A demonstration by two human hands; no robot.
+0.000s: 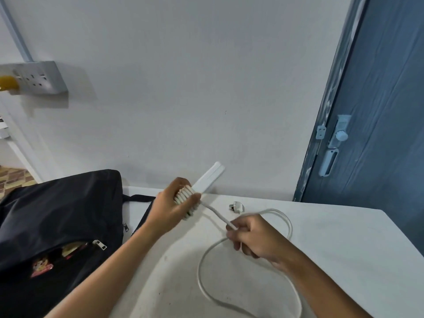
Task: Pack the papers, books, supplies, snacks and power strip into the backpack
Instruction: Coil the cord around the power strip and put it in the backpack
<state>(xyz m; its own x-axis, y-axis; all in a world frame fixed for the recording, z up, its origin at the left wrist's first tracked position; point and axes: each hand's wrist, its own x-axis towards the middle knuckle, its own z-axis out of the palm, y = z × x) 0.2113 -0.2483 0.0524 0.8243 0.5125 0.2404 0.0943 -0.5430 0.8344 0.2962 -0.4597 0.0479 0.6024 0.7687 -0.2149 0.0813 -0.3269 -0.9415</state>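
Note:
My left hand [172, 206] grips a white power strip [210, 177] held above the white table [344, 249], with several turns of its white cord wound around the strip under my fingers. My right hand [249, 236] pinches the loose white cord [202, 283], which runs taut from the strip and then loops over the table. The cord's white plug [236, 207] lies on the table near the wall. A dark backpack [57, 221] stands at the left with a zipper [99, 244] partly open, showing colourful items inside.
A wall socket block [39, 78] with a yellow plug [8, 83] is mounted at the upper left. A blue door [378, 111] with a lock stands at the right, past the table's edge. The wall runs directly behind the table.

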